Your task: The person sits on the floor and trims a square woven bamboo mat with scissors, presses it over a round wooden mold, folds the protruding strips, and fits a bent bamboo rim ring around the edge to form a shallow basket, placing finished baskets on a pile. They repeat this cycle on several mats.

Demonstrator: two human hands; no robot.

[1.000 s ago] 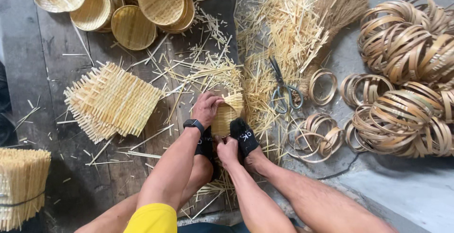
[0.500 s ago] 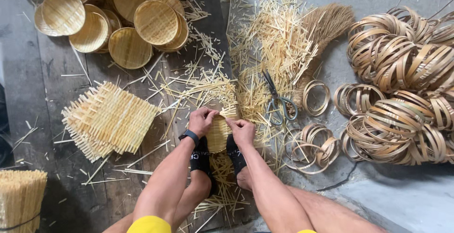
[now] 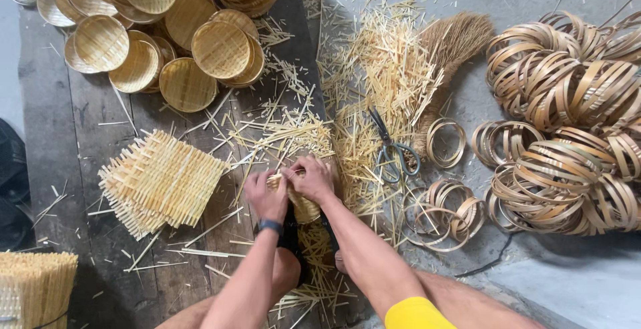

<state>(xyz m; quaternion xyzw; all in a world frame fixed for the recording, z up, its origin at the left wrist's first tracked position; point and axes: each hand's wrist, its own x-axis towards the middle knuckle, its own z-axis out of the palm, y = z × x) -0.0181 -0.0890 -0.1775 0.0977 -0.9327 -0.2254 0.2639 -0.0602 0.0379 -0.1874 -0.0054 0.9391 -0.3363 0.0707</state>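
A small woven bamboo piece sits low on the plank floor, pinned between the person's feet, its long axis running roughly away from the person and tilted slightly rightward. The left hand curls over its near-left edge, fingers closed on the weave; the right hand pinches its top edge. Both forearms angle in from below. Flat woven mats lie left, scissors right among strip offcuts.

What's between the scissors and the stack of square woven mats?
In the head view, both hands sit between the scissors and the woven mat stack, gripping a small woven piece amid scattered bamboo slivers.
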